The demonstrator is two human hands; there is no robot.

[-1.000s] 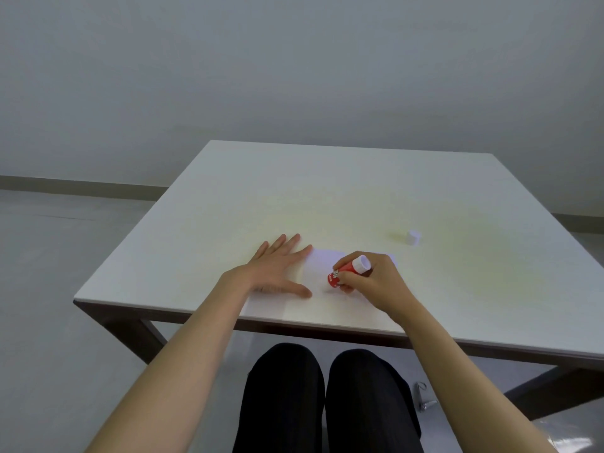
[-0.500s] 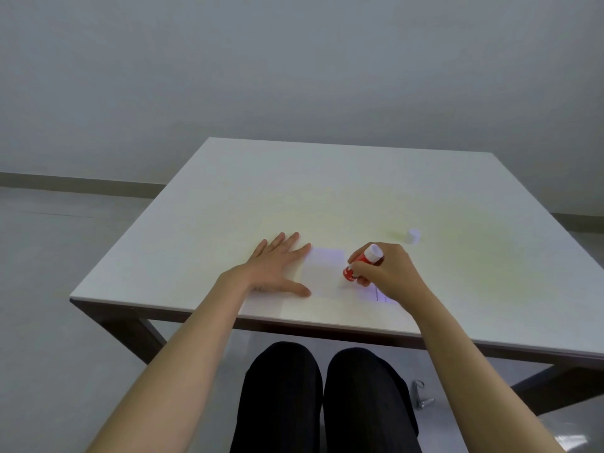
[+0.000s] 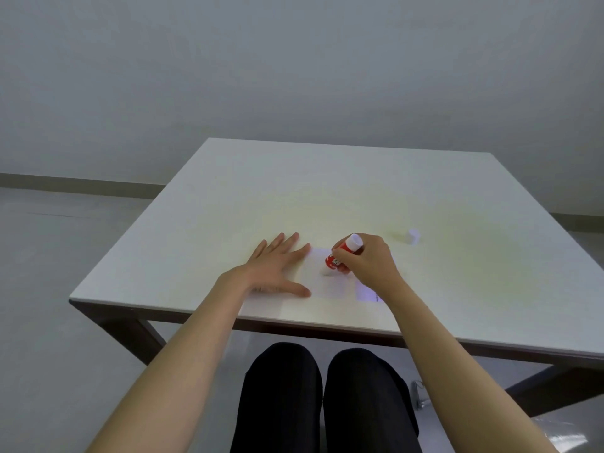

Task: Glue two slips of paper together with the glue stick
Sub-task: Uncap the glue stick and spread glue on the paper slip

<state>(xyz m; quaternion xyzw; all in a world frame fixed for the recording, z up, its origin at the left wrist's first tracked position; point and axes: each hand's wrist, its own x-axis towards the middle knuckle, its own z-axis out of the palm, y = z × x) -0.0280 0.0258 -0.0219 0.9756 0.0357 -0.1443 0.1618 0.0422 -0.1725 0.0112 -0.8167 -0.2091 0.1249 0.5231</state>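
A red glue stick [image 3: 338, 258] with a white end is gripped in my right hand [image 3: 367, 261], tilted, its lower tip touching a white slip of paper [image 3: 330, 286] near the table's front edge. My left hand [image 3: 276, 268] lies flat with fingers spread on the left part of the paper, pinning it down. A second slip [image 3: 366, 292], faintly bluish, shows just right of the first, partly under my right wrist. The glue stick's white cap [image 3: 412, 236] stands apart on the table, further back to the right.
The white table [image 3: 327, 191] stands against a plain grey wall, its front edge just above my knees [image 3: 322, 387]. A small metal object [image 3: 420, 395] lies on the floor under the table at the right.
My right hand with the glue stick slid right across the paper, then came back left and a little further away. My left hand stayed flat on the paper.
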